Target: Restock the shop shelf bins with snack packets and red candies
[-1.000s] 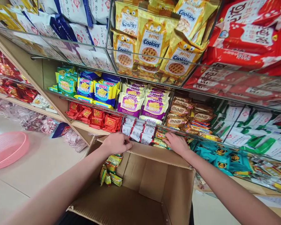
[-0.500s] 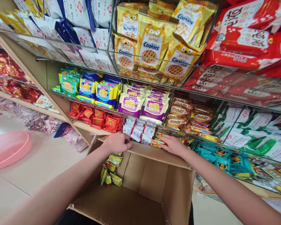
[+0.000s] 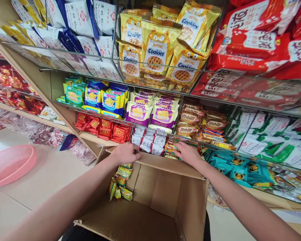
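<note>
A cardboard box [image 3: 190, 201] stands open below the shelves, with several small yellow-green wrapped snacks [image 3: 124, 172] in its far left corner. My left hand [image 3: 126, 153] is closed over the box's far rim, its fingers curled round the cardboard edge. Past the right part of that rim, my right hand [image 3: 189, 154] reaches to the low shelf compartment of small orange-and-green packets [image 3: 169, 147]. Its fingers are partly spread over the packets, and I see nothing held in them. Left of these packets lie white-and-red wrapped packs [image 3: 147, 142].
Glass-fronted shelves hold yellow cookie bags [image 3: 154, 50], purple soda biscuits [image 3: 139, 112], red packets [image 3: 106, 129] and teal packets [image 3: 240, 167]. A glass divider edge [image 3: 198, 142] runs above my right hand. A pink basket [image 3: 12, 167] sits on the floor at left.
My right hand has moved slightly up and to the right over the packets, uncovering more of them. The left hand stays on the box rim; the view has shifted a little.
</note>
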